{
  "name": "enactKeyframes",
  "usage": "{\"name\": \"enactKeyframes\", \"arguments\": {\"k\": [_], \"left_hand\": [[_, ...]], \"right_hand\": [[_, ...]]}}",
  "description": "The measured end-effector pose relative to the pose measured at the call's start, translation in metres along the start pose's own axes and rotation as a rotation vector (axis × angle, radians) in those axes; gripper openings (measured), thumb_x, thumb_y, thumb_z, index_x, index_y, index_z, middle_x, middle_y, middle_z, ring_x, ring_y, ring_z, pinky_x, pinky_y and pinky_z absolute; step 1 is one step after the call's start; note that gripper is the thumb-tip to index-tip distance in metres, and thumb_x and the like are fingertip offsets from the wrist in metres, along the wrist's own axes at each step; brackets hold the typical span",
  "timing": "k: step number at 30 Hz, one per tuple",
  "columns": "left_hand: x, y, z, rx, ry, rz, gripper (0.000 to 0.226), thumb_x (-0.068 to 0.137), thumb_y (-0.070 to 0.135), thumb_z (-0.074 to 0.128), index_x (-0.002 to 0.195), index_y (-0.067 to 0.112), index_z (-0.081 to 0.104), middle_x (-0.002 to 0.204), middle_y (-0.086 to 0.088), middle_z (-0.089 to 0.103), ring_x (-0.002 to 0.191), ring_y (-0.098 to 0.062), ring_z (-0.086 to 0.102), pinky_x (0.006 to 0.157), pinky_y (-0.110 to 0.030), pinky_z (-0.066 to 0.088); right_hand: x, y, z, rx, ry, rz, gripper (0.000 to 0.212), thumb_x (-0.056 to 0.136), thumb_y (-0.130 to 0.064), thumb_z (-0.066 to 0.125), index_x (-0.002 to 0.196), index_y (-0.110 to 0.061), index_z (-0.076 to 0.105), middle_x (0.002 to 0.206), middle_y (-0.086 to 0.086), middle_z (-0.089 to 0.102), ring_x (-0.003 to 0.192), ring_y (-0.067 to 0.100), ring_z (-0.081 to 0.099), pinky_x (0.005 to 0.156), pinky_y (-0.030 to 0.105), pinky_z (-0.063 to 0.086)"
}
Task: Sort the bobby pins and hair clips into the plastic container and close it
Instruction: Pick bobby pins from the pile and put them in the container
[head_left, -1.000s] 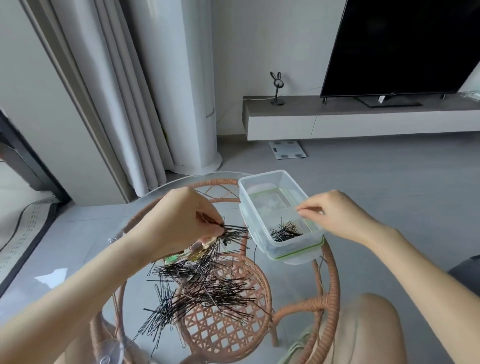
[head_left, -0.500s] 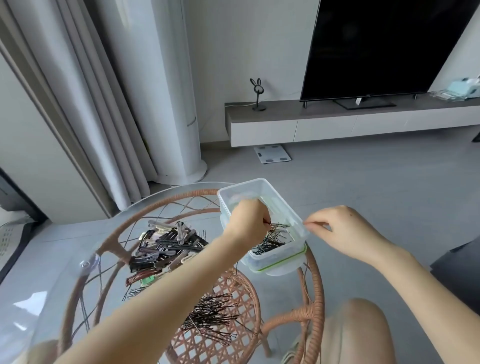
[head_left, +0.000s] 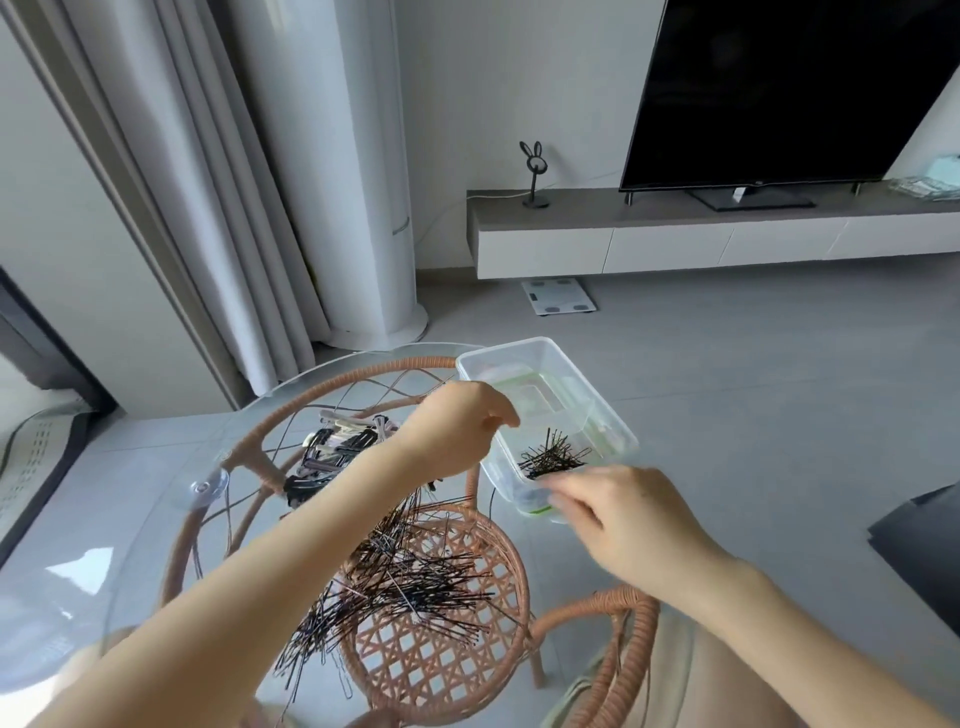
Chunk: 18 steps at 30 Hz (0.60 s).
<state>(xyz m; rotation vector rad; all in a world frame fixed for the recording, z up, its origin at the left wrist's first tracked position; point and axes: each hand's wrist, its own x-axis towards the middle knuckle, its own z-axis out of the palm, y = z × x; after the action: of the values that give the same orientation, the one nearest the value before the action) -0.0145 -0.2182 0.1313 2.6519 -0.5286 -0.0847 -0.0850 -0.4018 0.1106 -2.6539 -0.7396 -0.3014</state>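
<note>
**Bobby pins: a small tuft in the tub, the big heap outside it**

Thin black metal bobby pins (head_left: 553, 457) lie as a small tuft in the near end of the clear rectangular plastic container (head_left: 597, 400). The container stands open on the round glass surface (head_left: 130, 519). A much larger loose heap of black pins (head_left: 405, 566) is spread on the glass to the near left of the container. Directly left of the container sits a pile of black, grey and pale hair clips (head_left: 332, 452), partly hidden behind the left forearm.

The left grip (head_left: 457, 431) hovers at the container's left long rim, its fingertips just over that edge, up and left of the tuft. Its fingers curl inward and the palm side is hidden, so I cannot tell whether it holds a pin or nothing.

The right grip (head_left: 623, 514) is at the container's near end, just on the near side of the tuft. Its fingers (head_left: 558, 488) reach the near wall and seem to touch it. They are blurred, and I cannot tell whether they are clamped on the wall or only lie against it.

A pinkish woven rattan frame (head_left: 441, 649) shows through the glass, below and to the near left of the container.
</note>
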Motion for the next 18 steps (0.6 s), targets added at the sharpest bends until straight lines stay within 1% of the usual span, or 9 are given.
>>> {"name": "enactKeyframes", "arguments": {"k": [2,4,5,7,10,12,14,16,18], "left_hand": [[-0.019,-0.019,0.004,0.036,0.074,-0.027,0.037,0.090,0.001,0.042,0.107,0.019,0.069,0.119,0.000,0.066,0.111,-0.018,0.060,0.097,-0.033,0.047],[-0.036,-0.038,0.013,0.054,0.103,-0.066,0.041,0.088,-0.003,0.041,0.108,0.019,0.069,0.120,0.000,0.064,0.112,-0.017,0.058,0.100,-0.033,0.046],[-0.047,-0.047,0.017,0.057,0.124,-0.086,0.042,0.087,-0.004,0.041,0.110,0.018,0.068,0.122,0.001,0.063,0.115,-0.016,0.055,0.104,-0.031,0.043],[-0.072,-0.064,0.026,0.071,0.193,-0.130,0.043,0.086,-0.006,0.044,0.111,0.019,0.068,0.121,0.002,0.064,0.118,-0.015,0.052,0.109,-0.029,0.039],[-0.108,-0.086,0.037,0.117,0.306,-0.210,0.037,0.084,-0.005,0.052,0.101,0.021,0.072,0.104,0.002,0.069,0.104,-0.019,0.058,0.100,-0.036,0.046],[-0.126,-0.101,0.040,0.108,0.350,-0.257,0.037,0.082,-0.007,0.054,0.095,0.021,0.074,0.096,0.001,0.070,0.098,-0.022,0.061,0.092,-0.038,0.050],[-0.138,-0.112,0.040,0.107,0.367,-0.284,0.035,0.082,-0.007,0.055,0.096,0.019,0.074,0.096,0.000,0.070,0.099,-0.024,0.060,0.092,-0.039,0.048],[-0.147,-0.118,0.041,0.098,0.372,-0.298,0.032,0.083,-0.004,0.056,0.099,0.018,0.074,0.100,-0.002,0.071,0.103,-0.026,0.059,0.094,-0.039,0.046],[-0.155,-0.120,0.046,0.054,0.380,-0.311,0.024,0.087,0.011,0.056,0.105,0.019,0.071,0.106,-0.003,0.069,0.108,-0.027,0.058,0.097,-0.043,0.046]], "right_hand": [[-0.006,-0.019,0.022,-0.072,-0.183,-0.007,0.036,0.088,-0.018,0.051,0.122,-0.026,0.056,0.079,0.003,0.072,0.068,0.022,0.065,0.056,0.027,0.049],[-0.007,-0.033,0.046,-0.214,-0.317,0.051,0.059,0.088,-0.010,0.047,0.142,-0.021,0.028,0.072,0.006,0.065,0.064,0.025,0.056,0.044,0.024,0.029],[-0.004,-0.039,0.056,-0.274,-0.359,0.086,0.067,0.086,-0.007,0.046,0.145,-0.017,0.016,0.070,0.006,0.062,0.064,0.026,0.055,0.042,0.025,0.021],[0.004,-0.041,0.076,-0.356,-0.393,0.173,0.077,0.082,-0.002,0.046,0.146,-0.011,0.005,0.079,0.007,0.067,0.064,0.025,0.057,0.041,0.024,0.020],[0.012,-0.042,0.094,-0.394,-0.418,0.287,0.077,0.080,0.001,0.045,0.146,-0.008,0.007,0.074,0.005,0.063,0.054,0.019,0.044,0.042,0.024,0.022],[0.011,-0.048,0.100,-0.404,-0.408,0.254,0.078,0.079,0.002,0.045,0.146,-0.010,0.007,0.070,0.005,0.057,0.051,0.018,0.041,0.042,0.024,0.021],[0.006,-0.060,0.101,-0.374,-0.404,0.153,0.076,0.079,0.002,0.044,0.146,-0.015,0.011,0.081,0.007,0.062,0.063,0.025,0.054,0.044,0.024,0.021],[-0.001,-0.076,0.098,-0.310,-0.409,0.054,0.072,0.080,0.001,0.042,0.144,-0.021,0.018,0.093,0.009,0.067,0.083,0.031,0.062,0.050,0.028,0.029],[-0.003,-0.084,0.093,-0.234,-0.378,0.042,0.067,0.081,0.002,0.042,0.141,-0.023,0.028,0.104,0.010,0.066,0.096,0.031,0.060,0.068,0.034,0.043]]}}
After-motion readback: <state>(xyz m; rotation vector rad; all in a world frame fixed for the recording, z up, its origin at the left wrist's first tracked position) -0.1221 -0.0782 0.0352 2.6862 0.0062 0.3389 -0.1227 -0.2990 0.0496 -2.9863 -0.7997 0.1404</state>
